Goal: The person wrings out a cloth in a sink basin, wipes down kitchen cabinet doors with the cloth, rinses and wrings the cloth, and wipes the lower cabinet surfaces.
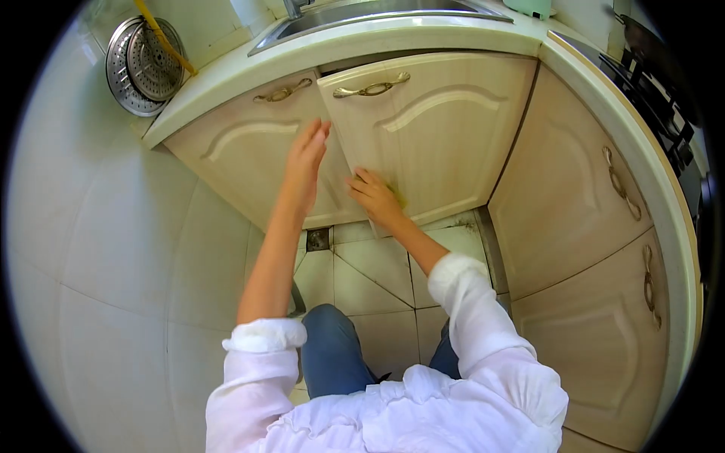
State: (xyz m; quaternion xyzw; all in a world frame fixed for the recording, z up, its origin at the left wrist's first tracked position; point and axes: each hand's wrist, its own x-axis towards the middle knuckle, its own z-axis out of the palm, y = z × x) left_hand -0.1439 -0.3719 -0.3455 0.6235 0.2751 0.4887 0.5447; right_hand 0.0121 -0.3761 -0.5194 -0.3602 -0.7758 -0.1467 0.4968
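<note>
My right hand [377, 200] lies against the lower left part of a pale wood cabinet door [445, 151], fingers bent. Under its palm a bit of a yellow-green pad [401, 198] shows; most of it is hidden, and I cannot tell whether it is a sponge or a cloth. That door stands slightly ajar, its left edge out in front of the neighbouring door [249, 143]. My left hand [306, 155] is raised before the neighbouring door, fingers stretched out and holding nothing. Both doors have ornate metal handles [371, 85] near the top.
Above the doors runs a countertop [423, 39] with a steel sink [370, 10]. Round perforated metal discs [145, 64] lean at the left wall. A gas stove [649, 98] is at the right, over more cabinet doors [570, 174]. A small drain [318, 239] sits in the tiled floor.
</note>
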